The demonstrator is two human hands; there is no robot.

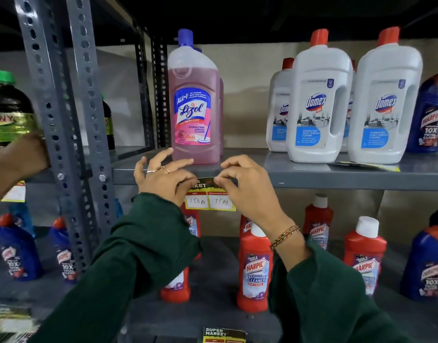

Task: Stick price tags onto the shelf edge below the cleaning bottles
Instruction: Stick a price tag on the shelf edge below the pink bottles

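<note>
A yellow and red price tag (210, 200) with a dark green top and two handwritten prices hangs against the grey shelf edge (312, 180), right below the pink Lizol bottle (194, 105). My left hand (161, 180) pinches the tag's top left corner. My right hand (245, 184) pinches its top right corner against the edge. Both arms wear dark green sleeves.
White Domex bottles (319, 107) stand to the right on the same shelf, with a loose tag (364, 166) lying flat in front of them. Red Harpic bottles (255, 268) fill the shelf below. Another person's hand (22, 154) reaches in at the left beside the upright post (72, 134).
</note>
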